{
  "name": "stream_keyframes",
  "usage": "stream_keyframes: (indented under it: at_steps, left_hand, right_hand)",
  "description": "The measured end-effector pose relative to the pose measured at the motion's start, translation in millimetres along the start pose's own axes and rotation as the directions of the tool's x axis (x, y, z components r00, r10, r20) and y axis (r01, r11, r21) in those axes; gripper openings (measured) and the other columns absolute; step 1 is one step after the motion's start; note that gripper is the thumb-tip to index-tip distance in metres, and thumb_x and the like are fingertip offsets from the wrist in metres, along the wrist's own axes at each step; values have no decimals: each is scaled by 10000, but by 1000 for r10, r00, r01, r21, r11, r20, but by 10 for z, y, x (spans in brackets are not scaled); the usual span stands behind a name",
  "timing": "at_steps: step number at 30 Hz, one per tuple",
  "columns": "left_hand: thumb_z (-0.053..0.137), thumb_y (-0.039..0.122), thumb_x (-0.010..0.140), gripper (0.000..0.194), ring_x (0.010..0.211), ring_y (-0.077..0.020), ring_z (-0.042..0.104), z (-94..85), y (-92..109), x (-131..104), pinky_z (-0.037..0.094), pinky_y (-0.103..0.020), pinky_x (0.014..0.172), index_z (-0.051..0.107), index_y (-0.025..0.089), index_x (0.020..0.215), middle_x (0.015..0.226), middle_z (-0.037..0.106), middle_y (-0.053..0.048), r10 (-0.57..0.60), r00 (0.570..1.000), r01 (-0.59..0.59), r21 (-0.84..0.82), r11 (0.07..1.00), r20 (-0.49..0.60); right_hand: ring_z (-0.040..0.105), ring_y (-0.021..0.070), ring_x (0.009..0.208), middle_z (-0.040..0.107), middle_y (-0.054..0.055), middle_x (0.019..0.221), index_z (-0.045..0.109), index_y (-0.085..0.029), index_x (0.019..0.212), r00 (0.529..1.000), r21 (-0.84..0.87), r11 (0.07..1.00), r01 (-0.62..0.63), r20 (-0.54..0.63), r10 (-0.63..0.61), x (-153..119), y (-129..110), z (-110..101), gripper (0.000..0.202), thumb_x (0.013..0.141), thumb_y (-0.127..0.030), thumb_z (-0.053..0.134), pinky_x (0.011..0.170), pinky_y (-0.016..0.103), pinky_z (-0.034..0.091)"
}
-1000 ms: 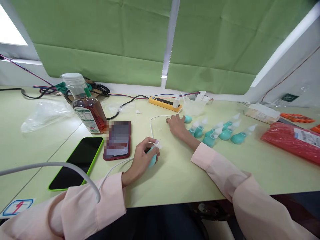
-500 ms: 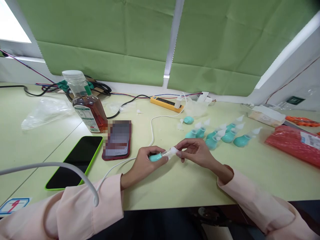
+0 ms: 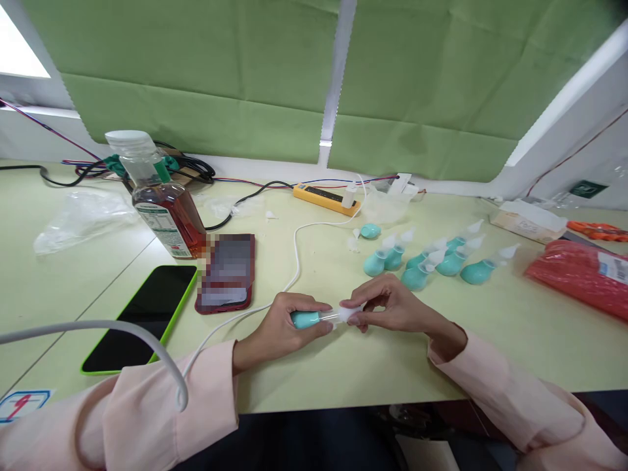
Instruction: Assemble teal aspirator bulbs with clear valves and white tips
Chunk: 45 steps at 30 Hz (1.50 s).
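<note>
We see the left hand (image 3: 282, 330) clamped around a teal bulb (image 3: 305, 319), its clear neck (image 3: 328, 316) pointing to the right hand (image 3: 390, 307). Right thumb and fingers pinch a whitish tip (image 3: 349, 313) at the neck's end; probably touching, but fingertips cover the join, so we can't tell how far it's on. Bulb is held over the near part of the table (image 3: 304, 383). Beyond the right hand we have several tipped teal bulbs (image 3: 415, 277), plus a loose bulb (image 3: 370, 231) on its side. White cable (image 3: 296, 255) runs behind the left hand; green-edged phone (image 3: 140, 317) lies left.
</note>
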<state>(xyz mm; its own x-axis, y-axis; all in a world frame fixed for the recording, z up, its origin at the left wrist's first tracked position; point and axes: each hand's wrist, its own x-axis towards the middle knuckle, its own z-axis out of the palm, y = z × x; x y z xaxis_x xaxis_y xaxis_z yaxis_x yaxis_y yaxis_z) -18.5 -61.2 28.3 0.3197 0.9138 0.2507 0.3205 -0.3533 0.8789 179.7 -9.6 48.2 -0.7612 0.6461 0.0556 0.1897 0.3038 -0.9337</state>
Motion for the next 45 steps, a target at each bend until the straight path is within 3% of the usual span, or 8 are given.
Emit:
stream_keyframes:
  at_steps: [16, 19, 24, 27, 32, 38, 41, 45]
  left_hand:
    - [551, 270, 729, 233, 578, -143, 531, -14, 25, 3, 414, -249, 529, 659, 127, 878, 673, 631, -71, 132, 991, -132, -8, 991, 11]
    - [567, 280, 718, 275, 757, -177, 574, -5, -3, 35, 456, -291, 682, 625, 163, 959, 858, 649, -81, 86, 996, -88, -45, 995, -39]
    - [539, 229, 737, 378, 1000, -187, 485, 3, -111, 89, 406, -350, 848, 502, 238, 1113, 1109, 525, -64, 70, 959, -86, -46, 995, -275]
    - [504, 178, 750, 269, 966, -180, 493, -5, -156, 101, 420, -328, 819, 561, 227, 1008, 1041, 522, -62, 78, 958, -94, -44, 995, -275]
    - [467, 123, 744, 218, 940, -173, 497, -18, -187, 99, 430, -304, 780, 580, 204, 911, 991, 507, -60, 65, 969, -75, -35, 997, -240]
    - [447, 74, 724, 223, 923, -164, 499, -12, -188, 104, 427, -293, 764, 570, 192, 869, 973, 504, -58, 66, 971, -75, -30, 997, -228]
    - [432, 63, 721, 233, 923, -163, 500, -14, -177, 105, 428, -284, 754, 573, 188, 858, 968, 509, -58, 71, 971, -79, -25, 997, -229]
    - [419, 59, 714, 217, 855, -153, 521, -18, -166, 96, 439, -269, 710, 570, 178, 816, 909, 539, -47, 58, 971, -53, 26, 998, -231]
  right_hand:
    - [576, 117, 460, 641, 32, 589, 672, -136, 740, 992, 296, 955, -13, -114, 49, 35, 59, 138, 172, 576, -180, 695, 438, 252, 498]
    - [527, 101, 386, 619, 22, 511, 677, -138, 711, 959, 157, 987, 26, -282, 19, 59, -61, 120, 156, 585, -228, 689, 366, 232, 459]
    - [477, 84, 373, 571, 11, 456, 660, -146, 624, 777, -364, 931, 18, -581, -242, 313, -374, -90, 176, 661, -313, 615, 346, 207, 394]
    - [495, 88, 398, 576, 20, 475, 639, -127, 595, 808, -530, 846, -58, -523, -271, 592, -411, -294, 214, 695, -300, 561, 383, 208, 411]
    - [530, 104, 406, 598, 79, 523, 600, -83, 581, 908, -477, 845, -243, -417, 26, 906, -291, -540, 222, 704, -253, 529, 397, 223, 450]
    - [570, 152, 535, 615, 93, 743, 472, -102, 1043, 879, -624, 700, -347, -476, 11, 861, -320, -592, 395, 777, -393, 444, 506, 295, 467]
    - [548, 191, 834, 537, 135, 992, 404, -101, 1077, 849, -768, 499, -402, -516, -109, 847, -260, -511, 277, 846, -187, 278, 695, 322, 445]
    - [472, 255, 972, 497, 184, 1021, 465, -65, 995, 871, -808, 382, -450, -492, -15, 881, -62, -431, 282, 755, -5, 331, 784, 367, 396]
